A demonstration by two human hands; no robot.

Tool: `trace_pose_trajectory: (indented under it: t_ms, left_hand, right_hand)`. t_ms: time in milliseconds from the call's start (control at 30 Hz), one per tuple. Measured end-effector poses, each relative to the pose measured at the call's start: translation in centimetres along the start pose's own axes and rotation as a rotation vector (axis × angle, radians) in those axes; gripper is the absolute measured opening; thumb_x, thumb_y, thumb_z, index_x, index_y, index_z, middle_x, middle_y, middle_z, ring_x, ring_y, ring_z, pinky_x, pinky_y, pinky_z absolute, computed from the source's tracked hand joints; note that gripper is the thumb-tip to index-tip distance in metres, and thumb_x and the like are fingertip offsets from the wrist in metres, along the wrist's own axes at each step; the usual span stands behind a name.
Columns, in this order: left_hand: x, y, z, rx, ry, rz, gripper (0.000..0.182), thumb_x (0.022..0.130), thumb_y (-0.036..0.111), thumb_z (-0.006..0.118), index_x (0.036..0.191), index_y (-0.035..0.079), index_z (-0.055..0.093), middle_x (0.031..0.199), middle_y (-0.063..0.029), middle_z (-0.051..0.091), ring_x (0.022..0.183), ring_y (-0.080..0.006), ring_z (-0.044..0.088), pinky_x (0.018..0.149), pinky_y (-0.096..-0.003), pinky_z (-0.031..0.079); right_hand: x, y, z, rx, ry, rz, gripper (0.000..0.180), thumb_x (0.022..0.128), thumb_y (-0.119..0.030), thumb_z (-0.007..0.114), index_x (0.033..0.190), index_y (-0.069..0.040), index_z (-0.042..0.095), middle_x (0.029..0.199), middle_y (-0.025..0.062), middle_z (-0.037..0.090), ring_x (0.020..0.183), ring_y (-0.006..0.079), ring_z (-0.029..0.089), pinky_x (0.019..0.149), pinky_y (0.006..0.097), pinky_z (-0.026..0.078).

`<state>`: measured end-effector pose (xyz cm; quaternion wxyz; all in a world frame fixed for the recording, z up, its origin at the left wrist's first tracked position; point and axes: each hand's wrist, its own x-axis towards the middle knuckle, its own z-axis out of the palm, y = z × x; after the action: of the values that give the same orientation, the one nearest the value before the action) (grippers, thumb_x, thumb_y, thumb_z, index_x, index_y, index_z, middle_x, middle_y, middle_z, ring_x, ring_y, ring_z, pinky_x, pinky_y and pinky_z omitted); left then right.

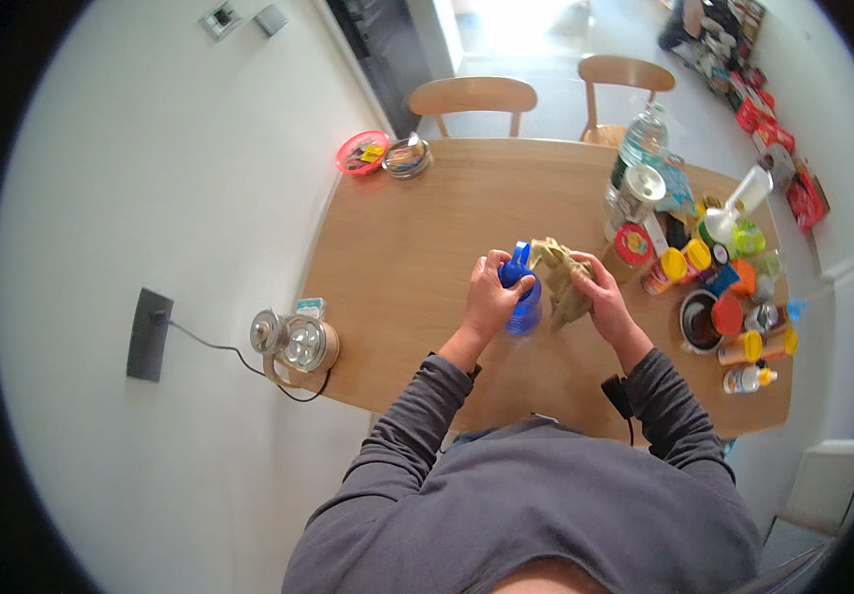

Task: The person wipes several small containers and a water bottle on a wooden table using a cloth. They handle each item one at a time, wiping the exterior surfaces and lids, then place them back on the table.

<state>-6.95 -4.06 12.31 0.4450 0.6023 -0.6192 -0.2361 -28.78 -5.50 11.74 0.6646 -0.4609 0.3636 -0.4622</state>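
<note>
My left hand grips the top of a blue plastic bottle by its cap, just above the wooden table or standing on it; I cannot tell which. A loop handle rises from the cap, beyond my fingers. To the right of the bottle, my right hand holds a crumpled olive-tan cloth, whose far end reaches close to the loop. Whether cloth and bottle touch is unclear.
Jars, yellow-lidded tubs, a dark bowl and a large water bottle crowd the table's right side. A corded glass kettle stands at the left edge. A pink basket sits at the far left; two chairs stand beyond.
</note>
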Motion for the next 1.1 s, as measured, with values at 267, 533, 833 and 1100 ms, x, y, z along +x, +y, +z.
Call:
trace_pose_trajectory:
  t_ms: [267,533,833,1100]
  left_hand:
    - [-1.9,-0.9,2.4,0.188,0.092,0.127,0.038,0.079,0.008,0.07,0.114,0.006,0.056,0.105,-0.0174,0.052,0.098,-0.0335,0.053,0.085,-0.045,0.045]
    - [-2.8,-3.6,-0.8,-0.356,0.087,-0.154,0.022,0.095,0.012,0.061,0.113,0.005,0.051,0.1,-0.0129,0.058,0.089,-0.0219,0.059,0.077,-0.0361,0.049]
    - [-3.8,-5.3,-3.4,-0.365,0.167,-0.335,0.033,0.101,0.031,0.06,0.117,0.003,0.05,0.103,-0.0069,0.057,0.094,-0.0128,0.054,0.083,-0.0297,0.047]
    - [-4.4,-3.6,-2.0,-0.317,0.078,-0.131,0.032,0.101,0.025,0.06,0.119,0.003,0.048,0.107,-0.0085,0.056,0.096,-0.0144,0.054,0.086,-0.0312,0.047]
  right_hand:
    - [-0.8,3.1,4.3,-0.46,-0.014,-0.179,0.049,0.107,-0.036,0.043,0.146,-0.009,0.047,0.129,0.0086,0.06,0.119,0.017,0.047,0.105,0.0333,0.035]
    - [1.7,7.5,9.4,-0.721,0.143,-0.594,0.038,0.103,-0.028,0.047,0.137,-0.011,0.053,0.139,0.015,0.053,0.131,0.0366,0.044,0.111,0.0461,0.034]
    - [4.8,12.2,6.9,-0.773,0.269,-0.478,0.027,0.1,-0.02,0.045,0.112,-0.006,0.066,0.109,0.0158,0.066,0.104,0.0342,0.06,0.096,0.0445,0.044]
    - [5.0,10.8,7.7,-0.772,0.309,-0.24,0.031,0.1,-0.025,0.044,0.107,-0.002,0.065,0.109,0.0174,0.065,0.106,0.0357,0.061,0.091,0.0433,0.05]
